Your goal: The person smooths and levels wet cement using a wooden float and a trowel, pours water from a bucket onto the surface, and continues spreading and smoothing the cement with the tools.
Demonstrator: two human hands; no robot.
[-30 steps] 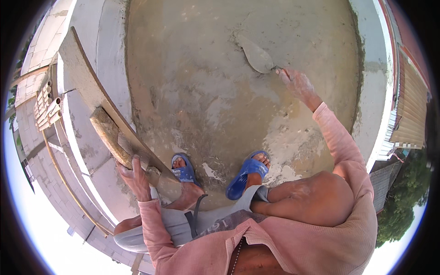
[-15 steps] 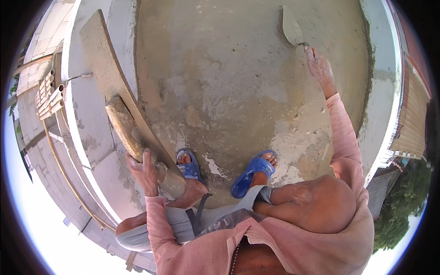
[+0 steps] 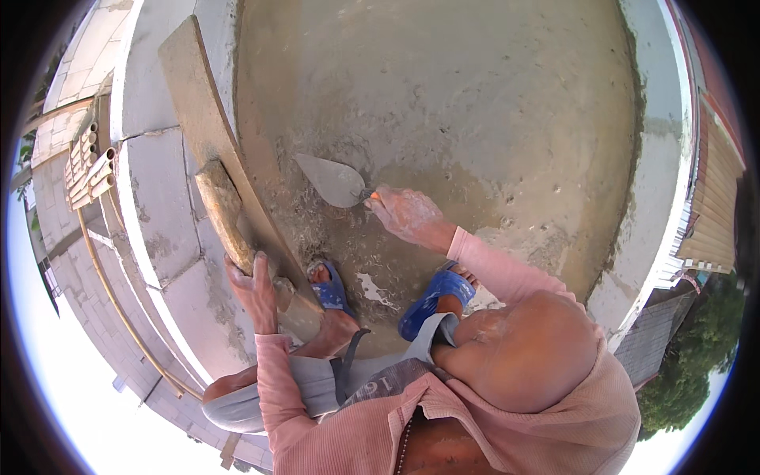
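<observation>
My right hand [image 3: 412, 215] is closed around the orange handle of a pointed trowel [image 3: 334, 180]. The trowel's grey leaf-shaped blade points left, over the wet cement floor [image 3: 443, 87] in front of my feet. At the left, my left hand [image 3: 254, 289] grips the near end of the thick wooden handle on a long plasterer's float [image 3: 207, 111]. This long flat board stands tilted on its edge along the boundary of the wet cement and the block wall. Whether the trowel blade touches the cement I cannot tell.
My feet in blue sandals [image 3: 427, 305] stand on the wet cement. Low walls of grey blocks [image 3: 162, 206] run along the left, and another wall [image 3: 661, 127] along the right. Bamboo poles [image 3: 93, 170] lie beyond the left wall. Corrugated roofing [image 3: 712, 214] and trees show at the right.
My right hand has swept the trowel from the far right toward me and leftward, its blade turning from pointing away to pointing left. The left hand and float have shifted slightly right.
</observation>
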